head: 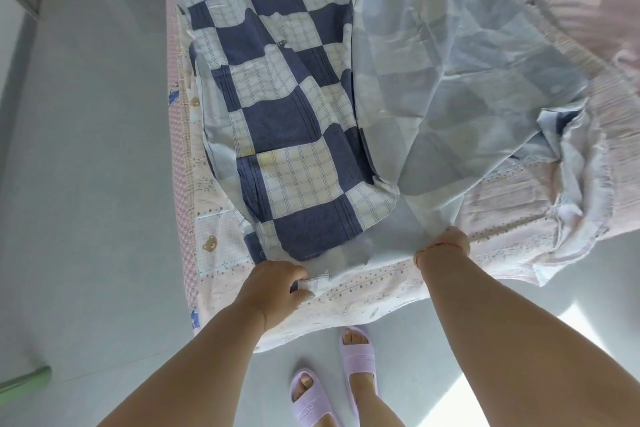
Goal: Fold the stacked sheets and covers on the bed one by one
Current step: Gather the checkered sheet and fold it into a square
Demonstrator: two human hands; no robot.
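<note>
Hands: left hand [277,288] pinching checkered cover [277,114] corner; right hand [446,243] grip mostly hidden.

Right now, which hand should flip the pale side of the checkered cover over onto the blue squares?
Probably the right hand. It grips the near edge of the pale, turned-over half of the checkered cover, which lies on its side of the bed. The left hand pinches the other near corner, good for anchoring.

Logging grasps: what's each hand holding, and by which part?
Both grip the checked cover at its near edge: left hand a bunched corner, right hand further along.
</note>
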